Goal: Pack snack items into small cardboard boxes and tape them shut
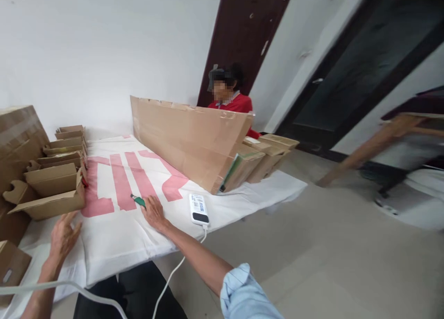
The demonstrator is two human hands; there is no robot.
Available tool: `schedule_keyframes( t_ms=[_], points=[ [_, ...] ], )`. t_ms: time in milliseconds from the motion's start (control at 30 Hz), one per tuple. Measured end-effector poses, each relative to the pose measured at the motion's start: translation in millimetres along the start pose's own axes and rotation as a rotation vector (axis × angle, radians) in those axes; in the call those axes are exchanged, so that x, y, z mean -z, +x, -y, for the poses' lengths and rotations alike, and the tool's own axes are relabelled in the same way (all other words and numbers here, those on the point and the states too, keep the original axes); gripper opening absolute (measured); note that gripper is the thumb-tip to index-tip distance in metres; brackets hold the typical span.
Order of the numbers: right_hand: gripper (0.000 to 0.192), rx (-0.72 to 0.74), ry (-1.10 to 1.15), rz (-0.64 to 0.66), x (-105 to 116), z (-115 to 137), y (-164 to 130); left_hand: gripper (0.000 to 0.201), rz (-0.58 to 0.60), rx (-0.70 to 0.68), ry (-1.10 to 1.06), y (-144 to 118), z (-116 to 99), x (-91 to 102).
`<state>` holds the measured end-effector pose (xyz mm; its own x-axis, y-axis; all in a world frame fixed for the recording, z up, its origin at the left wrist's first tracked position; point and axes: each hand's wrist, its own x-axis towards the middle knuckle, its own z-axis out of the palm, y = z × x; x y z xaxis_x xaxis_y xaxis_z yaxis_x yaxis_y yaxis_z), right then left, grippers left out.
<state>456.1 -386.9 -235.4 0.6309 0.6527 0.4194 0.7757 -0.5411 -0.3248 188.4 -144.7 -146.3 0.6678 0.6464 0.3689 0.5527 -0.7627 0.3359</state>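
Head view: the right hand [153,212] lies on the white cloth [114,236], fingers curled over the end of a small green tool [138,200] that rests on the red print. The left hand [63,238] is open wide, holding nothing, just below a row of folded boxes [52,189]. A white power bank [199,209] lies near the right hand. A big cardboard sheet [187,141] stands upright farther back, with a person in red [234,102] behind it.

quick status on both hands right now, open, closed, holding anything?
Left hand: open, fingers spread, holding nothing, near the folded cardboard box.
Right hand: on the green-handled tool; cannot tell if its grip has closed.
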Motion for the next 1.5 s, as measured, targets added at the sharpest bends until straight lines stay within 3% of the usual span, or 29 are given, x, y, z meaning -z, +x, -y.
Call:
schedule_keyframes(
  t_ms=[133, 300, 500, 633, 767, 900, 1033, 1167, 1267, 1333, 1400, 1500],
  points=[
    [0.021, 0.043, 0.030, -0.025, 0, 0, -13, 0.030, -0.003, 0.048, -0.347, -55, -21, -8.7],
    [0.031, 0.131, 0.114, -0.046, -8, -10, -30, 0.022, -0.060, 0.120, -0.363, -114, -44, -14.8],
    [0.030, 0.187, 0.049, -0.094, -30, -35, -38, 0.022, -0.116, 0.177, -0.363, -156, -59, -14.0],
    [0.032, 0.217, 0.009, -0.087, -34, -42, -39, 0.023, -0.142, 0.159, -0.360, -171, -57, -2.0],
    [0.033, 0.217, -0.012, -0.095, -37, -43, -37, 0.020, -0.251, 0.132, -0.289, -177, -42, 33.5],
    [0.030, 0.201, -0.021, -0.101, -42, -45, -37, 0.022, -0.436, 0.182, -0.033, -171, -7, 94.6],
    [0.026, 0.195, -0.027, -0.106, -42, -41, -36, 0.030, -0.477, 0.390, 0.216, -154, 52, 163.8],
    [0.020, 0.169, -0.046, -0.094, -36, -34, -34, 0.053, -0.379, 0.693, 0.283, -127, 117, 211.6],
    [0.017, 0.151, -0.048, -0.095, -32, -29, -33, 0.067, -0.257, 0.777, 0.117, -113, 148, 223.1],
    [0.016, 0.152, -0.032, -0.098, -30, -29, -33, 0.069, -0.229, 0.760, 0.042, -111, 154, 219.8],
    [0.016, 0.152, -0.014, -0.101, -29, -29, -33, 0.071, -0.221, 0.729, 0.015, -114, 146, 208.6],
    [0.018, 0.152, -0.003, -0.099, -29, -30, -34, 0.078, -0.192, 0.678, -0.010, -124, 112, 180.6]
  ],
)
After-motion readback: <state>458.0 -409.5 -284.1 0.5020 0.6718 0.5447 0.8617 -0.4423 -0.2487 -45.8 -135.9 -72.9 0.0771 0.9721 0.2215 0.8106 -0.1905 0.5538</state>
